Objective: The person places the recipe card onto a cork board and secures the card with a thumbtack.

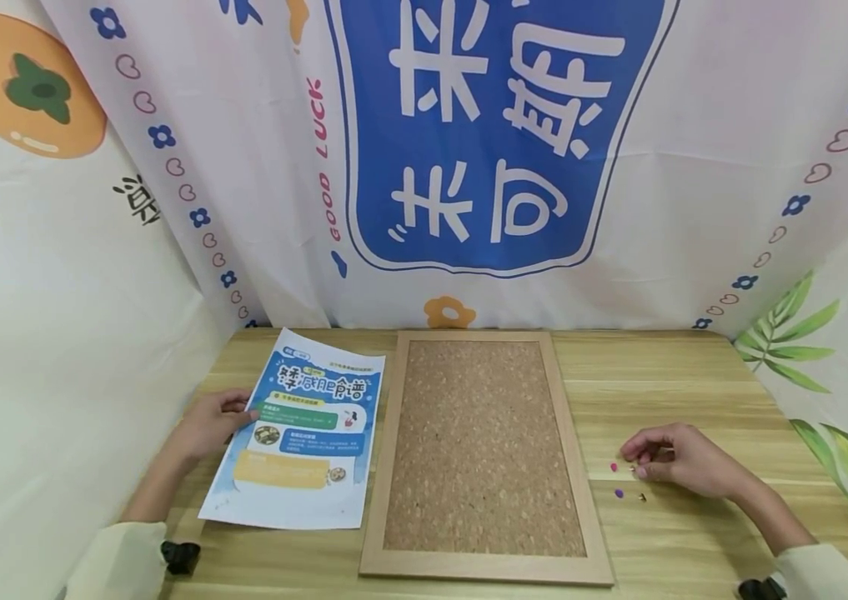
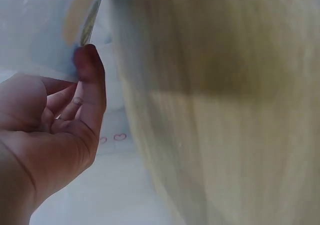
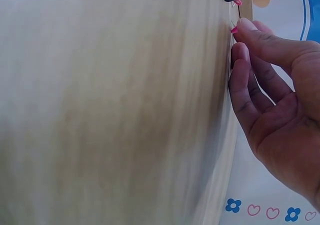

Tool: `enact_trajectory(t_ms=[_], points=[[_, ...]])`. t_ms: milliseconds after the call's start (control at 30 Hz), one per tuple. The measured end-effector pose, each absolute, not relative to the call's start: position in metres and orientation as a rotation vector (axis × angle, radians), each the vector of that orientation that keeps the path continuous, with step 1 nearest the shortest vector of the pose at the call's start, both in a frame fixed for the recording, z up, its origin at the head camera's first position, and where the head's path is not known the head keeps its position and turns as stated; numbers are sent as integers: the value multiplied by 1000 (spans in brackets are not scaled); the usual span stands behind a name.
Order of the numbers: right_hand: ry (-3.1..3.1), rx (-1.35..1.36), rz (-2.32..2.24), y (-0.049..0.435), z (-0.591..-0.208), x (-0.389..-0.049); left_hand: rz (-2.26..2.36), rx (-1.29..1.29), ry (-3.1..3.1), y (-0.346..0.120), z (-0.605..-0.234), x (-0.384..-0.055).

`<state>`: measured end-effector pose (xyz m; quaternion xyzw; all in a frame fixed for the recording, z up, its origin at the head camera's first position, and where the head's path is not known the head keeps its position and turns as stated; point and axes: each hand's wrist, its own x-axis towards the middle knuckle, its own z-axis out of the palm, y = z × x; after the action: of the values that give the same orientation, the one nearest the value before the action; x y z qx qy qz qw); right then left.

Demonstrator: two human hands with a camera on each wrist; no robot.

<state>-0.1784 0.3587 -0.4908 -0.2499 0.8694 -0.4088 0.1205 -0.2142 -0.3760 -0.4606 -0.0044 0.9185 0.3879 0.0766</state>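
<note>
My left hand [image 1: 209, 425] pinches the left edge of a printed paper sheet [image 1: 296, 500] with a blue border and coloured text boxes. In the left wrist view the sheet [image 2: 40, 35] stands off the tabletop at that edge. A cork board [image 1: 487, 450] in a light wooden frame lies beside the sheet. At the right, my right hand [image 1: 694, 462] is low over the table, fingers bent, beside several small thumbtacks, among them a pink one [image 1: 614, 467] and a purple one [image 1: 619, 493]. In the right wrist view the thumb tip is close by a pink thumbtack [image 3: 234, 30].
The wood-grain table [image 1: 656, 383] carries everything. A white printed cloth [image 1: 656, 233] with a blue emblem hangs behind the table's far edge, and more cloth covers the left and right sides. Dark wrist devices [image 1: 180, 557] sit at both cuffs.
</note>
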Motion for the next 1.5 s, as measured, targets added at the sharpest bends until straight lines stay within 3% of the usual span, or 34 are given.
enact_trajectory(t_ms=[533,1500], points=[[2561,-734,-1172,357,-489,-176,1533,-151,2646,-396,-446,-207],[2587,-832,-1165,352,-489,-174,1629,-132,2523,-325,-451,-222]])
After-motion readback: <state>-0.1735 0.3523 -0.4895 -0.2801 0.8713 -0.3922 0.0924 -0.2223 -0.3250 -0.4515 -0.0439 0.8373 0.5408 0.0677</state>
